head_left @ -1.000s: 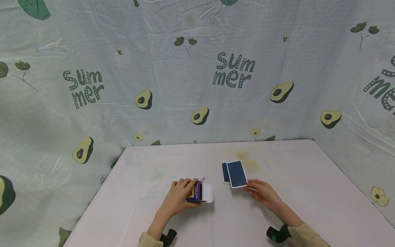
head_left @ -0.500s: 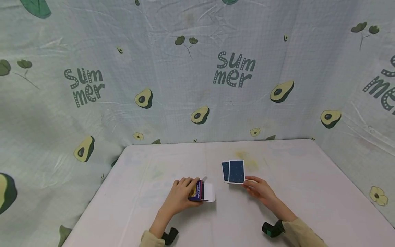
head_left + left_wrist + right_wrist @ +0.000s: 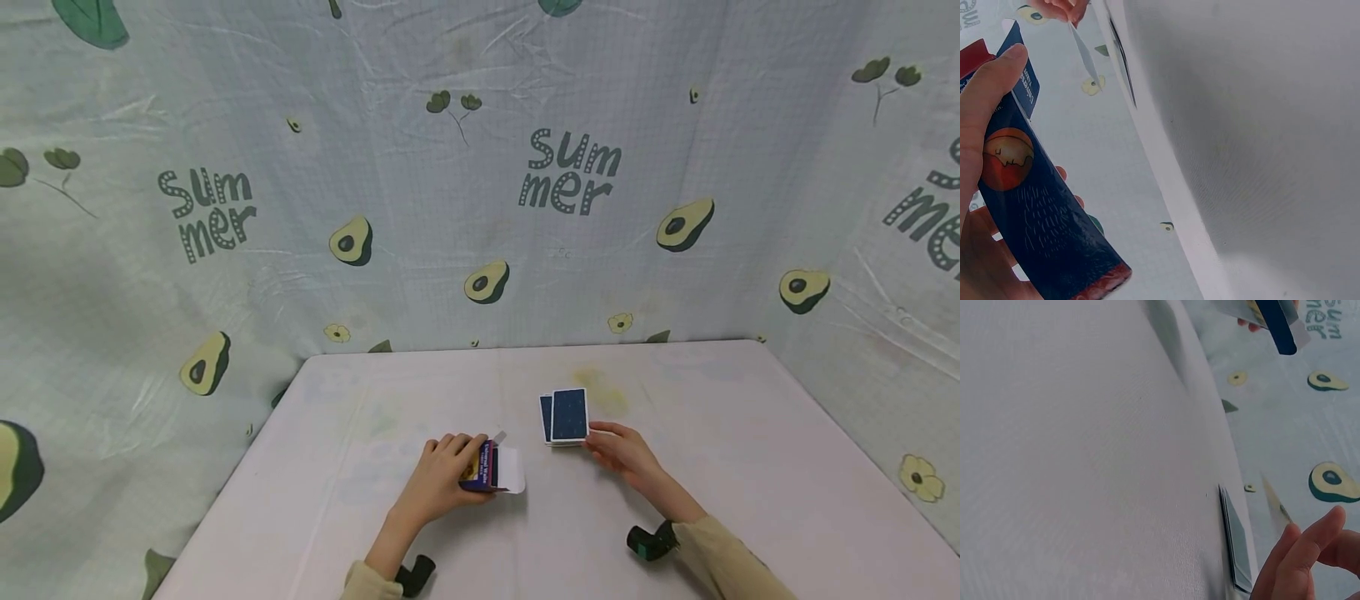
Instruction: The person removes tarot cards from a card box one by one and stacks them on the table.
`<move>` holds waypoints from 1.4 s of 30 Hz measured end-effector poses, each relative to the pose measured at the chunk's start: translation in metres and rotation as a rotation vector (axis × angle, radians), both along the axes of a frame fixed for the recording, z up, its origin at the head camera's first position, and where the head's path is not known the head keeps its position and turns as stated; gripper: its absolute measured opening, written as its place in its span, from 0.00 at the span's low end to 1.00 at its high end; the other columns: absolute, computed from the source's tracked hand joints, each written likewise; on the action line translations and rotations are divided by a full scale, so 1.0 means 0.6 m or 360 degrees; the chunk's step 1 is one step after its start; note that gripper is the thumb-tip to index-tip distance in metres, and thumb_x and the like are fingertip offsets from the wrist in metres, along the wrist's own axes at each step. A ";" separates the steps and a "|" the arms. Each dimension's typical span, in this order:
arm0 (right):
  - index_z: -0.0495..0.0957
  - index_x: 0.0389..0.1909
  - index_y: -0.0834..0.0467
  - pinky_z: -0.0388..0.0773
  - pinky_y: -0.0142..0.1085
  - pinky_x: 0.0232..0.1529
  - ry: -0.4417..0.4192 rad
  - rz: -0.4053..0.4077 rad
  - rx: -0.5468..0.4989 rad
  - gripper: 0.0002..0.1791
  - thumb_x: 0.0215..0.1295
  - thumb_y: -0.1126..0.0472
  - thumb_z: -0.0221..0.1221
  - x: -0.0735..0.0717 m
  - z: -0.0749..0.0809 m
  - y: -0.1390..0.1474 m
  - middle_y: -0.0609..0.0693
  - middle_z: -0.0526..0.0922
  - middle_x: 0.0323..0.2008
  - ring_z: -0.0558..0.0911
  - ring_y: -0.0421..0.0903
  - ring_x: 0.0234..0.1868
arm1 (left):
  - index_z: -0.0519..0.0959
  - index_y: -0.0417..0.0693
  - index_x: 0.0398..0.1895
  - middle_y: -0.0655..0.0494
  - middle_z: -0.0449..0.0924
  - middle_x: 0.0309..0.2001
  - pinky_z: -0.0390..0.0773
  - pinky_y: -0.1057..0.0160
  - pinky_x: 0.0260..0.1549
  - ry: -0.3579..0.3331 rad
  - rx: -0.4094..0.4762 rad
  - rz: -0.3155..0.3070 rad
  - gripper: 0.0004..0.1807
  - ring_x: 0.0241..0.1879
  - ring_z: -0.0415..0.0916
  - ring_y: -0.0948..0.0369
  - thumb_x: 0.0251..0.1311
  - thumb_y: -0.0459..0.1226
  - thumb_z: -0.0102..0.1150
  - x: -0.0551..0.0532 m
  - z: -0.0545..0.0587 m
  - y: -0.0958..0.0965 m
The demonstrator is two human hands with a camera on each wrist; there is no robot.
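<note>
My left hand (image 3: pixel 438 483) grips a dark blue and purple card box (image 3: pixel 480 467). The box's white end flap hangs out toward the right, and a moon face shows on its side in the left wrist view. With the fingertips of my right hand (image 3: pixel 626 457) I pinch a blue-backed card (image 3: pixel 570 415) by its near right corner. Below that card lies a small pile of cards (image 3: pixel 546 417), partly covered in the head view. The held card (image 3: pixel 1085 53) appears tilted and apart from the pile (image 3: pixel 1235 531) in the wrist views.
A white-covered table (image 3: pixel 420 383) lies under both hands. Its far edge meets a hanging cloth (image 3: pixel 420 275) printed with avocados. Dark wrist devices sit on the left wrist (image 3: pixel 415 577) and right wrist (image 3: pixel 652 540).
My right hand has moved left and slightly away from me, bringing the pinched card from a tilt to nearly straight above the pile. My left hand and the box have barely shifted.
</note>
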State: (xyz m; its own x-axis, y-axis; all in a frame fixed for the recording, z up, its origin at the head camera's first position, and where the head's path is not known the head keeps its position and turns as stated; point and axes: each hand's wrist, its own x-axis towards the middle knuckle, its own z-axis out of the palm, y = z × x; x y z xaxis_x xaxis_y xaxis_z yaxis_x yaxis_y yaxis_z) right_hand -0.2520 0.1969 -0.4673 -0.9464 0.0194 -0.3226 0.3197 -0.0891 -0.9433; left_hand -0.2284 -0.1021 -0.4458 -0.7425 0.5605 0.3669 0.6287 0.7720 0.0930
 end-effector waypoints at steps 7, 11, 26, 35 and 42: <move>0.59 0.59 0.73 0.75 0.24 0.29 0.0048 0.0050 0.0004 0.28 0.59 0.66 0.54 -0.017 -0.008 0.000 0.43 0.80 0.25 0.80 0.34 0.27 | 0.67 0.52 0.57 0.56 0.74 0.45 0.66 0.55 0.41 -0.0001 -0.0005 0.0005 0.43 0.44 0.69 0.59 0.34 0.57 0.67 -0.001 0.001 0.002; 0.58 0.59 0.74 0.75 0.24 0.28 0.0057 0.0074 -0.0002 0.28 0.59 0.67 0.53 -0.024 -0.012 0.001 0.43 0.80 0.23 0.79 0.33 0.26 | 0.67 0.51 0.57 0.56 0.74 0.44 0.66 0.55 0.40 0.0004 -0.0002 0.0002 0.43 0.44 0.69 0.59 0.34 0.57 0.68 0.000 0.003 0.003; 0.61 0.57 0.73 0.75 0.25 0.25 -0.0040 0.0013 0.0113 0.26 0.58 0.68 0.54 -0.041 -0.015 -0.004 0.47 0.80 0.22 0.80 0.37 0.24 | 0.67 0.54 0.58 0.57 0.74 0.46 0.66 0.56 0.40 0.0020 -0.0041 0.0006 0.43 0.45 0.70 0.60 0.35 0.59 0.66 0.002 0.000 0.003; 0.65 0.54 0.72 0.74 0.25 0.23 -0.0024 0.0022 0.0296 0.24 0.55 0.69 0.55 -0.049 -0.017 -0.006 0.47 0.80 0.21 0.78 0.36 0.21 | 0.67 0.55 0.58 0.57 0.74 0.46 0.67 0.56 0.40 0.0038 -0.0035 0.0002 0.42 0.44 0.70 0.60 0.35 0.59 0.65 0.003 0.002 0.003; 0.66 0.52 0.73 0.74 0.26 0.22 -0.0007 0.0018 0.0312 0.22 0.55 0.70 0.54 -0.052 -0.015 -0.008 0.49 0.79 0.21 0.78 0.37 0.20 | 0.67 0.54 0.58 0.57 0.74 0.46 0.67 0.56 0.39 0.0037 -0.0038 0.0001 0.42 0.43 0.70 0.60 0.36 0.59 0.65 0.003 0.002 0.004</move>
